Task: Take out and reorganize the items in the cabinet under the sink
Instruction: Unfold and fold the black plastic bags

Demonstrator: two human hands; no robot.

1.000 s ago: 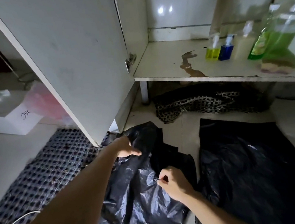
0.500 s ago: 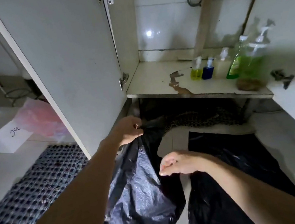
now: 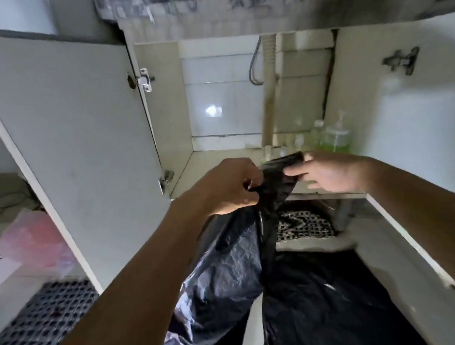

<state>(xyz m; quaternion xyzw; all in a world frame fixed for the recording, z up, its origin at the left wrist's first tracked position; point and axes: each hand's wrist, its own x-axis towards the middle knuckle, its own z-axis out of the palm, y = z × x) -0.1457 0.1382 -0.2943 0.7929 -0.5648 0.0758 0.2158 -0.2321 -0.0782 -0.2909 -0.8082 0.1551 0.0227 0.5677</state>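
A black plastic bag [image 3: 226, 274] hangs in the air in front of the open cabinet under the sink. My left hand [image 3: 228, 186] is closed on the bag's upper edge. My right hand [image 3: 328, 172] pinches the same edge a little further right, thumb and fingers on the plastic. The top strip of the bag is stretched between both hands. The rest of the bag droops down toward the floor. On the cabinet shelf [image 3: 219, 162] behind my right hand stand pump bottles with green liquid [image 3: 335, 137], partly hidden and blurred.
A second black bag [image 3: 334, 302] lies flat on the floor below. A patterned cloth [image 3: 303, 226] sits under the shelf. The left cabinet door [image 3: 75, 138] stands open, and the right door [image 3: 413, 122] too. A checked mat [image 3: 26, 331] and a pink bag [image 3: 35, 239] lie at left.
Both hands have lifted the black bag from the floor up to shelf height. My right hand, loose half a second ago, now grips the bag's top edge. The camera tilted up.
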